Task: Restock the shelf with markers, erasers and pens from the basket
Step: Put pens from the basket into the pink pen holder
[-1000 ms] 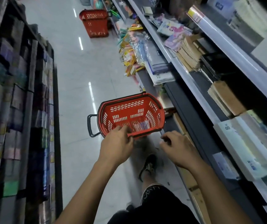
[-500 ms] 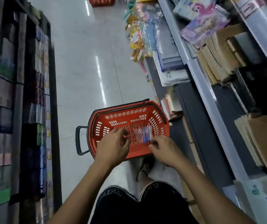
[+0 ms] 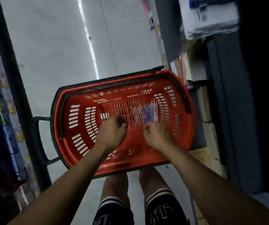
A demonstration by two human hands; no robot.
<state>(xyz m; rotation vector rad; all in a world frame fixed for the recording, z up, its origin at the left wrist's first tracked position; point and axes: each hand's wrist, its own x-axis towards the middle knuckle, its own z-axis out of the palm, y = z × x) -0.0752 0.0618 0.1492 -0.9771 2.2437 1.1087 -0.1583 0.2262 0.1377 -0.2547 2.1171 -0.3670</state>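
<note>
Both hands reach down inside the red basket (image 3: 75, 120), fingers curled. The left hand (image 3: 113, 133) forms a loose fist over the slotted floor; whether its grip encloses anything cannot be told. The right hand (image 3: 157, 135) is curled with its fingertips pinched just at the near end of the pens (image 3: 146, 112); whether it already grasps one cannot be told, as the frame is blurred.

The pens lie in a bunch on the basket floor, toward its right end, side by side, their long axes running away from the person. Nothing else can be made out in the basket. The basket stands on the pale floor (image 3: 52, 46), with the shelf (image 3: 220, 95) just beside its right end.
</note>
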